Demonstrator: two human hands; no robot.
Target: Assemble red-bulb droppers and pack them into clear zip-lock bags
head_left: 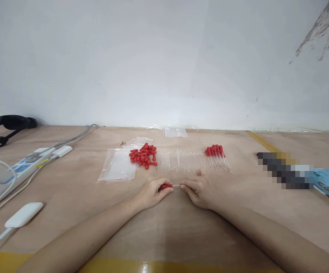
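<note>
On the worktop (164, 235), the left hand (153, 191) pinched a red bulb (166, 186) between thumb and fingers, while the right hand (200, 189) pinched a clear tube (176, 185) near its far end, thumb against forefinger. Both pieces lay in one line, nearer the worktop's front edge than the heaps behind; that line probably let the hands bear on each other without bending the thin tube. How deeply the tube sat in the bulb was too small to tell.

Beyond the left hand, toward the back edge, a pile of red bulbs (144, 156) lay jumbled, apparently kept on the side of the hand that gripped one. Bare tubes (191, 160) lay side by side in the middle, likely spread so each could be taken singly. Toward the right edge, bulb-topped tubes (218, 155) formed a row, red ends facing the back edge, seemingly set apart to avoid mixing. Flat plastic bags (117, 165) rested just left of the pile
</note>
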